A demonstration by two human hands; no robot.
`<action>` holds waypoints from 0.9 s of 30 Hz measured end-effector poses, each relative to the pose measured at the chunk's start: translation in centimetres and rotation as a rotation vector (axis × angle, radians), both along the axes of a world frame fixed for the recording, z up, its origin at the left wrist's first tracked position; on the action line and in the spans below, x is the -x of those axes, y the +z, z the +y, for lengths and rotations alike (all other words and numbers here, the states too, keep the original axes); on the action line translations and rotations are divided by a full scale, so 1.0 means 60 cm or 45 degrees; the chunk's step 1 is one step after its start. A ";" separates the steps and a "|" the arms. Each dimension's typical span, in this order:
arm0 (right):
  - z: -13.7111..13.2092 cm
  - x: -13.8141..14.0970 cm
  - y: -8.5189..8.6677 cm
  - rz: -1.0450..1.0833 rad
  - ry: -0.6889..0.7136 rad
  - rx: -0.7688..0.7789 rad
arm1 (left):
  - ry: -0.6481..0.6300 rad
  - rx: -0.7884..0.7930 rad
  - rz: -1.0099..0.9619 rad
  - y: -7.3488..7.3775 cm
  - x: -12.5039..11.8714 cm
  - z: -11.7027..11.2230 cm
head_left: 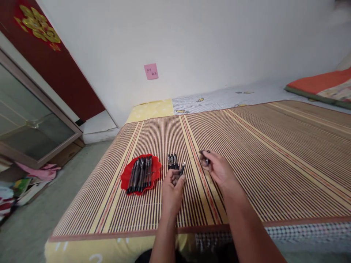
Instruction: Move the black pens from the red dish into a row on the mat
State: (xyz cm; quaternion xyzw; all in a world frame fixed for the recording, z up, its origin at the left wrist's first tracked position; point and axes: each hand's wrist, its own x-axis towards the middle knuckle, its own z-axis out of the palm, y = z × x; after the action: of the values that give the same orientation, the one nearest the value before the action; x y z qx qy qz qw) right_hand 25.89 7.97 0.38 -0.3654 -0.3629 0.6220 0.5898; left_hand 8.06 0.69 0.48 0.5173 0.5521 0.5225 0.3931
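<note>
My left hand (172,188) is closed around a black pen (182,168), whose bare pale tip points up and away from me. To its right, my right hand (218,168) is raised above the mat with its fingers curled around a small dark piece (207,160), which looks like a pen cap. Just beyond my left hand, several black pens (172,159) lie side by side on the mat, their lower ends hidden by that hand. A red scalloped plate (124,179) at the left bears several dark pens with black ends (141,173).
A striped bamboo mat (246,160) covers the bed. Folded orange bedding (318,82) lies at the far right. A pink note (151,71) is on the white wall. On the left stand a glass-panelled frame (35,120) and cloths on the floor.
</note>
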 end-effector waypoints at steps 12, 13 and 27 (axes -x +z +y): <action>-0.027 0.090 0.038 -0.445 0.213 -0.125 | 0.414 -0.240 0.478 -0.009 -0.005 -0.006; -0.028 0.089 0.038 -0.437 0.216 -0.128 | 0.428 -0.273 0.515 -0.008 -0.005 -0.007; -0.028 0.083 0.031 -0.257 0.311 -0.090 | 0.020 -0.050 -0.105 0.004 0.000 -0.002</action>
State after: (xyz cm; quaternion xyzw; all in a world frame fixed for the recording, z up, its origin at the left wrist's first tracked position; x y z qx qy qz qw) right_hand 20.92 6.31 2.26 -0.3583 -0.4836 0.6360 0.4829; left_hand 8.05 0.56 0.71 0.4986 0.5291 0.5572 0.4012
